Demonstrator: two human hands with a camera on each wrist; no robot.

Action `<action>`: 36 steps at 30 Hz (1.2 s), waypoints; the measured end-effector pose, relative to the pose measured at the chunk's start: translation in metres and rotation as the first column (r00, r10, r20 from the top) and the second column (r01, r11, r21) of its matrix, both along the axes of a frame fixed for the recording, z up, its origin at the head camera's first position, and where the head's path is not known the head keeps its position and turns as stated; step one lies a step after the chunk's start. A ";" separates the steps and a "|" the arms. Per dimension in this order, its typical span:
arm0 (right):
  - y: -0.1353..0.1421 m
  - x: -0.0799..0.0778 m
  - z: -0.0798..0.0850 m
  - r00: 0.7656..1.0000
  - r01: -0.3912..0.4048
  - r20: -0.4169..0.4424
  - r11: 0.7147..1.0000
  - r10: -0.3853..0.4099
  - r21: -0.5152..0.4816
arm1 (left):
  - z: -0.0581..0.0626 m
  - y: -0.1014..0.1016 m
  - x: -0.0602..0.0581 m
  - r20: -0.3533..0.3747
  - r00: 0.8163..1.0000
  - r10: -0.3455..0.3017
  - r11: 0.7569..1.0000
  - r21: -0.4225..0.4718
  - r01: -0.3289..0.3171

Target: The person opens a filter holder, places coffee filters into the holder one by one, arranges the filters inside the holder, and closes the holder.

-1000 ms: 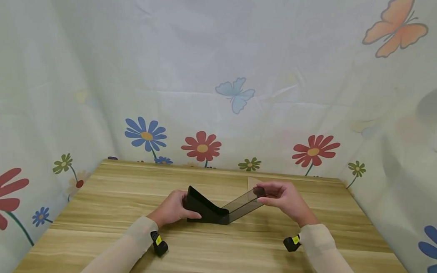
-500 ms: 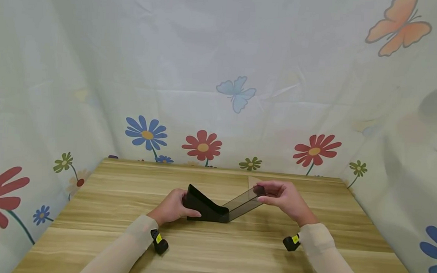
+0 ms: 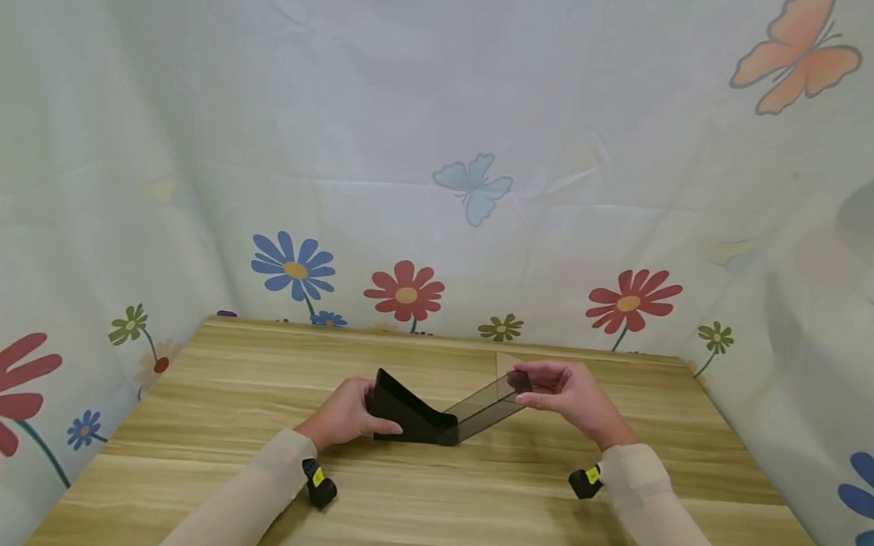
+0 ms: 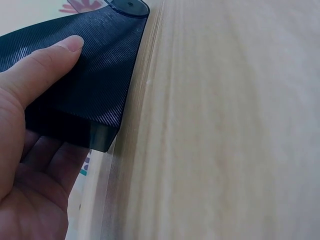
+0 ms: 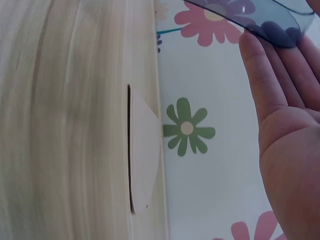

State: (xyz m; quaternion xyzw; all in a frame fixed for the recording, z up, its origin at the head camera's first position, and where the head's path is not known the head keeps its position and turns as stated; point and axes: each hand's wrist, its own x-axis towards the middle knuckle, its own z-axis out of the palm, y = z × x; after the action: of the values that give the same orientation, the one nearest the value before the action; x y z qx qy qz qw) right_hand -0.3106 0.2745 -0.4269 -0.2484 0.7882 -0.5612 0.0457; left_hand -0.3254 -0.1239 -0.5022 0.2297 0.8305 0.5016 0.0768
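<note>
A black box (image 3: 412,412) with a ribbed surface rests on the wooden table, its smoky see-through lid (image 3: 483,414) swung up and to the right from the hinge end. My left hand (image 3: 345,418) grips the box's left end, the thumb lying over the near side, and the left wrist view shows the fingers beneath the black body (image 4: 95,75). At the raised end of the lid, my right hand (image 3: 568,398) pinches it between thumb and fingers. In the right wrist view the rounded lid tip (image 5: 280,35) lies against the fingertips.
A thin beige flat piece (image 3: 505,367) lies near the back edge of the table (image 3: 422,514), behind the lid. A white curtain (image 3: 340,133) with flowers and butterflies hangs behind and at both sides. Each wrist carries a small black camera (image 3: 319,487).
</note>
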 end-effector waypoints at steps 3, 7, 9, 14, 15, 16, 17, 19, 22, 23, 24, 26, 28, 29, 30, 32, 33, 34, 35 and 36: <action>0.005 -0.003 0.000 1.000 -0.011 0.010 1.000 0.011 -0.002 | 0.000 0.000 -0.001 0.005 1.000 -0.003 1.000 0.003 0.003; 0.013 -0.009 -0.002 0.999 -0.004 0.034 1.000 0.005 -0.015 | -0.001 0.000 -0.001 0.009 1.000 -0.013 1.000 0.006 0.013; 0.016 -0.013 -0.003 0.998 0.035 0.053 0.999 -0.034 -0.003 | -0.001 0.000 -0.001 0.009 1.000 -0.017 1.000 0.007 0.017; 0.017 -0.029 -0.003 0.980 0.185 0.059 0.976 -0.192 0.116 | 0.001 0.000 -0.001 0.013 1.000 -0.017 1.000 0.008 0.016; 0.017 -0.033 -0.003 0.975 0.208 0.049 0.967 -0.217 0.149 | 0.001 0.000 -0.001 0.013 1.000 -0.017 1.000 0.008 0.017; 0.017 -0.037 -0.003 0.969 0.233 0.034 0.954 -0.244 0.190 | 0.001 -0.001 -0.002 0.012 1.000 -0.018 1.000 0.008 0.017; 0.016 -0.041 -0.004 0.964 0.254 0.019 0.939 -0.265 0.231 | 0.000 -0.001 -0.002 0.012 1.000 -0.017 1.000 0.007 0.017; 0.014 -0.049 -0.005 0.957 0.283 -0.023 0.906 -0.291 0.315 | 0.000 -0.001 -0.002 0.010 1.000 -0.016 1.000 0.010 0.016; 0.009 -0.061 -0.007 0.949 0.309 -0.070 0.865 -0.307 0.396 | 0.001 -0.001 -0.002 0.003 1.000 -0.013 1.000 0.009 0.013; 0.008 -0.065 -0.008 0.948 0.314 -0.086 0.853 -0.307 0.417 | 0.001 -0.001 -0.002 0.003 1.000 -0.012 1.000 0.010 0.012; 0.007 -0.069 -0.009 0.947 0.317 -0.101 0.842 -0.305 0.436 | 0.001 -0.001 -0.002 0.001 1.000 -0.012 1.000 0.009 0.012; 0.005 -0.076 -0.012 0.947 0.318 -0.118 0.829 -0.298 0.461 | 0.002 -0.001 -0.002 -0.002 1.000 -0.013 1.000 0.006 0.013; 0.004 -0.083 -0.015 0.947 0.319 -0.134 0.814 -0.291 0.485 | 0.002 -0.001 -0.002 -0.005 1.000 -0.015 1.000 0.006 0.015; 0.004 -0.085 -0.017 0.948 0.318 -0.139 0.809 -0.287 0.494 | 0.002 -0.001 -0.002 -0.003 1.000 -0.015 1.000 0.007 0.015; 0.004 -0.087 -0.018 0.950 0.311 -0.146 0.806 -0.275 0.504 | 0.002 -0.001 -0.002 -0.002 1.000 -0.014 1.000 0.007 0.014; 0.003 -0.091 -0.020 0.953 0.303 -0.142 0.800 -0.268 0.518 | 0.001 -0.001 -0.002 0.000 1.000 -0.015 1.000 0.008 0.015; 0.002 -0.092 -0.021 0.953 0.302 -0.136 0.798 -0.271 0.522 | 0.001 -0.001 -0.003 0.002 1.000 -0.015 1.000 0.007 0.015; 0.002 -0.093 -0.023 0.954 0.298 -0.132 0.794 -0.270 0.530 | 0.001 -0.001 -0.003 0.004 1.000 -0.015 1.000 0.005 0.015; 0.001 -0.094 -0.023 0.955 0.292 -0.127 0.791 -0.267 0.537 | 0.000 -0.002 -0.003 0.004 1.000 -0.015 1.000 0.004 0.015; 0.000 -0.095 -0.024 0.957 0.285 -0.117 0.786 -0.266 0.549 | 0.000 -0.002 -0.003 0.002 1.000 -0.012 1.000 0.002 0.012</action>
State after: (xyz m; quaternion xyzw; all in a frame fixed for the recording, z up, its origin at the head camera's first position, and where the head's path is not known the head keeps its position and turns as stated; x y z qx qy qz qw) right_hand -0.4055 0.2745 -0.4506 -0.1158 0.9461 -0.3017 0.0209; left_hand -0.3280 -0.1259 -0.5020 0.2342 0.8285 0.5022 0.0804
